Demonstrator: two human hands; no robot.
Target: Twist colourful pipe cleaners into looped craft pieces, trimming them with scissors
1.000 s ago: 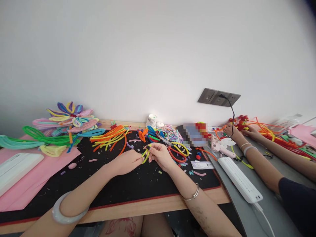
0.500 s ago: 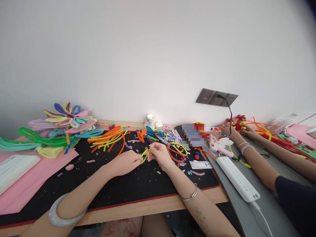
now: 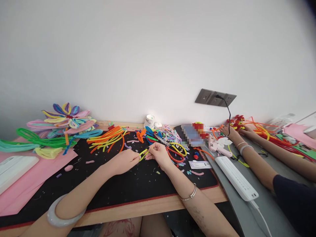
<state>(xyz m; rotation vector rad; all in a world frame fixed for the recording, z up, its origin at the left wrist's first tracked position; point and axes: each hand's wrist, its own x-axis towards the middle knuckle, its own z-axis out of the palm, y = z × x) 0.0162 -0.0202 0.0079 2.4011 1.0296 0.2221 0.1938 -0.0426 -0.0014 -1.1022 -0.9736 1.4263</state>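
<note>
A yellow-green pipe cleaner runs between my two hands over the black mat. My left hand has its fingers closed on one end of it. At the other end, my right hand pinches it between thumb and fingers. Behind my left hand lies a bunch of orange and yellow pipe cleaners. Scissors and short coloured pieces lie just beyond my right hand.
Coloured petal loops and pink paper are at the left. A paper cup stands by the wall. At the right are a glue gun, a white power strip and another person's hands at a red item.
My left hand has shifted slightly left, and more of the yellow-green pipe cleaner shows between my hands. My right hand has barely moved.
</note>
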